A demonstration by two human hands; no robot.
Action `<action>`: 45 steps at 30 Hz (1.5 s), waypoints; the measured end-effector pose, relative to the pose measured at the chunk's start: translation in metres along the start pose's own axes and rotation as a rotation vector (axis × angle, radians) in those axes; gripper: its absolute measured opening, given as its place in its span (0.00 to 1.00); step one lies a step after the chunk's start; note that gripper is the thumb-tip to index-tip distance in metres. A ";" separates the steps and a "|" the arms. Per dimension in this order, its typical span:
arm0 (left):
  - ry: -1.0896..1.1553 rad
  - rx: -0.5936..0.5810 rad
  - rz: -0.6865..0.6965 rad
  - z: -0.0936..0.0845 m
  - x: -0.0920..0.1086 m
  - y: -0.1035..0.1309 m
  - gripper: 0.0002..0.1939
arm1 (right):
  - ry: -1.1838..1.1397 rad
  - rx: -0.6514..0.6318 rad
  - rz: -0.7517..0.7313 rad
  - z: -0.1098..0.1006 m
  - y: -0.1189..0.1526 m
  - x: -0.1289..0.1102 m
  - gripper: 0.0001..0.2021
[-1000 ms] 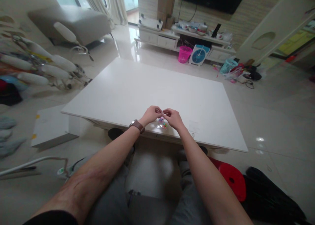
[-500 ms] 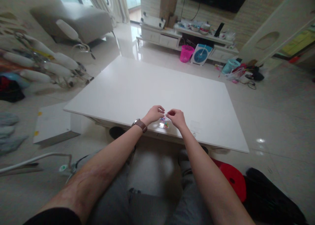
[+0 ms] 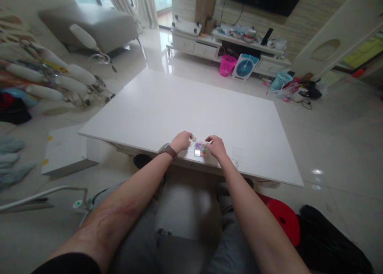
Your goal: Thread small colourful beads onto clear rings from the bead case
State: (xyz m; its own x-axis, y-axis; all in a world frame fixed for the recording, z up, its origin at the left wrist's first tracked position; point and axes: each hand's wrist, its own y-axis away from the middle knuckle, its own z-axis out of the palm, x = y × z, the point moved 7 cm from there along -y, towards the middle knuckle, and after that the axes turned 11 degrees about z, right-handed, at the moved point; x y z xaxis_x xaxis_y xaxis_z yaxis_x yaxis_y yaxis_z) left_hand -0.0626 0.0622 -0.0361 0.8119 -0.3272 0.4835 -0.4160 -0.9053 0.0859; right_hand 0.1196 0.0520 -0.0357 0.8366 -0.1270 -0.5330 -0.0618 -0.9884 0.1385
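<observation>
Fingers (image 3: pixel 189 136) of the left hand (image 3: pixel 180 141) curled, thumb and forefinger at one small pale ring (image 3: pixel 194 139); whether they grip it or only sit beside it cannot be told. Right hand (image 3: pixel 217 146): fingers bent, thumb and forefinger slightly parted above the case's right side — cannot tell whether anything is between them. Hands, two, apart, one on either side of one clear case (image 3: pixel 198 153). Case lies flat on one white table (image 3: pixel 179 102), just inside the near long edge, roughly midway between the two near corners. Contents: two coloured clusters, one of purple and pink bits (image 3: pixel 198 145) toward the far left of the case, one of green and orange bits (image 3: pixel 204 151) at its right; single pieces too small to count. Along the same edge, toward the right near corner: one clear flat square (image 3: pixel 237 153) and, nearer the edge, one small round item (image 3: pixel 236 164). Left wrist: one watch (image 3: pixel 169 149), brown strap. Floor beyond the far edge: two baskets — one pink basket (image 3: pixel 227 66), one light-blue basket (image 3: pixel 281 81) — and one box fan (image 3: pixel 245 67), nearer the pink one.
</observation>
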 end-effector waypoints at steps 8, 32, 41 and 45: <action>-0.077 -0.081 0.022 0.019 -0.007 -0.001 0.16 | 0.037 -0.026 -0.030 -0.002 0.002 -0.008 0.11; -0.119 -0.103 -0.034 0.000 0.003 0.003 0.12 | 0.075 -0.084 -0.042 -0.002 0.006 -0.017 0.08; 0.039 -0.003 0.028 -0.028 0.027 0.002 0.08 | 0.055 -0.088 -0.097 0.001 0.006 -0.021 0.06; 0.074 -0.007 0.049 -0.031 0.032 0.003 0.08 | 0.078 -0.121 -0.141 0.001 0.009 -0.023 0.06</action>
State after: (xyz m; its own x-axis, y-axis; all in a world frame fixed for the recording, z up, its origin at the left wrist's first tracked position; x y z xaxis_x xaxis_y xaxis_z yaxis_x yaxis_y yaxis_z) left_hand -0.0511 0.0572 0.0066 0.7584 -0.3498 0.5499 -0.4573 -0.8868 0.0666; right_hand 0.0992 0.0455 -0.0232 0.8722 0.0235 -0.4885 0.1210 -0.9782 0.1690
